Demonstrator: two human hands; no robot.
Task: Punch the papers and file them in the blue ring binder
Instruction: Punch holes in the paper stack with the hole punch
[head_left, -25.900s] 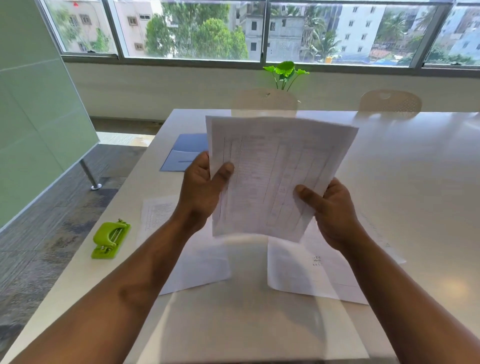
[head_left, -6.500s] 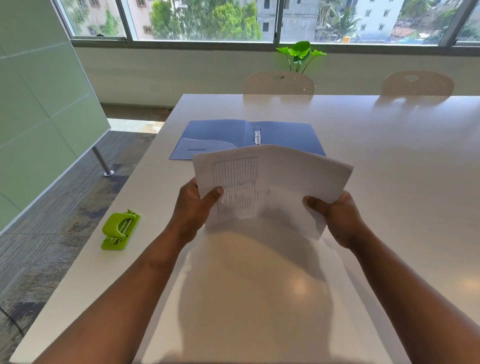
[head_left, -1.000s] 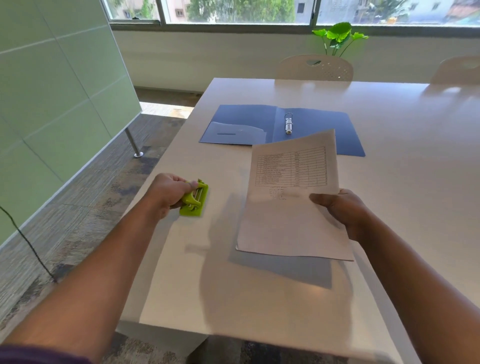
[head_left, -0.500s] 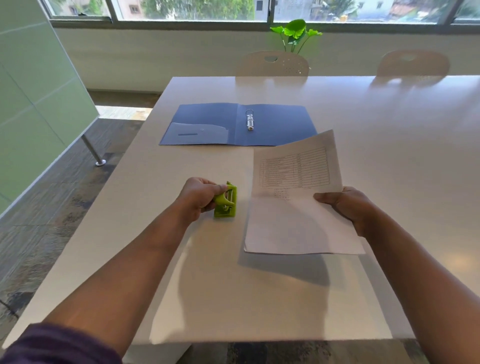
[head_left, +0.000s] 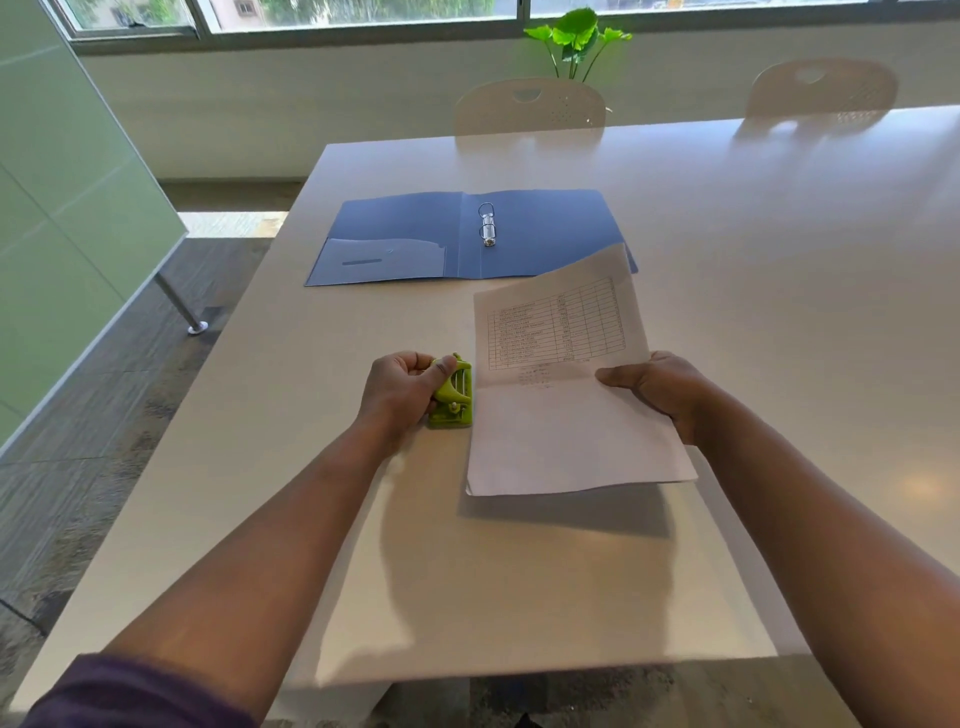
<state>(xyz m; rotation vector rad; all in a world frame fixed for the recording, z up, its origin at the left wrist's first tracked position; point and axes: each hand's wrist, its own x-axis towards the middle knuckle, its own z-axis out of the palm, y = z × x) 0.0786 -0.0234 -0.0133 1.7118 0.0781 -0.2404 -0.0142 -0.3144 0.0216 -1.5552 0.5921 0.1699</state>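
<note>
Alignment step: left hand (head_left: 400, 395) gripping small lime-green plastic hole punch (head_left: 453, 395) on white table (head_left: 519, 571); right hand (head_left: 660, 387) pinching white printed papers (head_left: 566, 415), left edge beside punch. Square edge fully into slot before pressing. Open blue ring binder (head_left: 545, 234) beyond.

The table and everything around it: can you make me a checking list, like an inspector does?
Surface: white table, glossy, with shadows of the arms on it.
Job's things: blue ring binder lies open and flat, rings in its middle, no paper seen on them. Papers held tilted above the table, printed table on the far half. Green hole punch stands on the table at the papers' left edge.
Clutter: nothing seen.
Grippers: left hand grips the punch; right hand pinches the papers' right edge.
Cables: nothing seen.
Surroundings: two pale chairs at the far side, a green plant, windows, a green partition on the left, grey carpet.
</note>
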